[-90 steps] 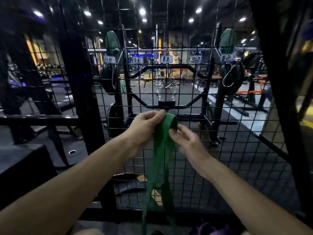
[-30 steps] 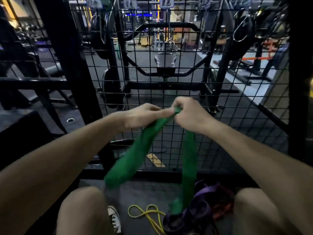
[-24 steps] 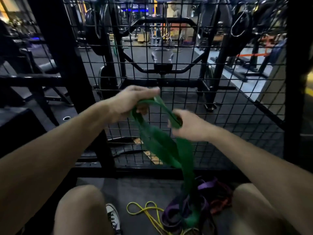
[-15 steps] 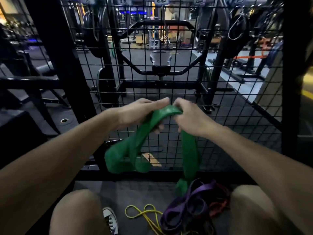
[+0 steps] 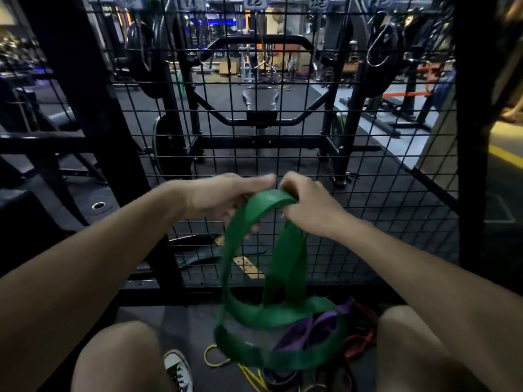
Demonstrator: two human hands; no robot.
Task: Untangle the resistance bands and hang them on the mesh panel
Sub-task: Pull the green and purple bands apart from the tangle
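My left hand [image 5: 226, 198] and right hand [image 5: 308, 205] meet just before the mesh panel [image 5: 368, 222], the wide band [image 5: 285, 261] hanging from both down between my knees. Its lower loops lie over the heap of bands [image 5: 325, 329] on the floor (a thin band [image 5: 249, 374] trails left of it, beside my shoe [image 5: 178, 369]). A hook [image 5: 379, 42] hangs on the panel, upper right.

We get a dim, noisy frame: light comes from the bright gym floor behind the mesh panel [image 5: 368, 222], foreground underlit. Left hand [image 5: 226, 199] and green band [image 5: 285, 278] show motion blur. Wide-angle bending at edges, corners nearly black.
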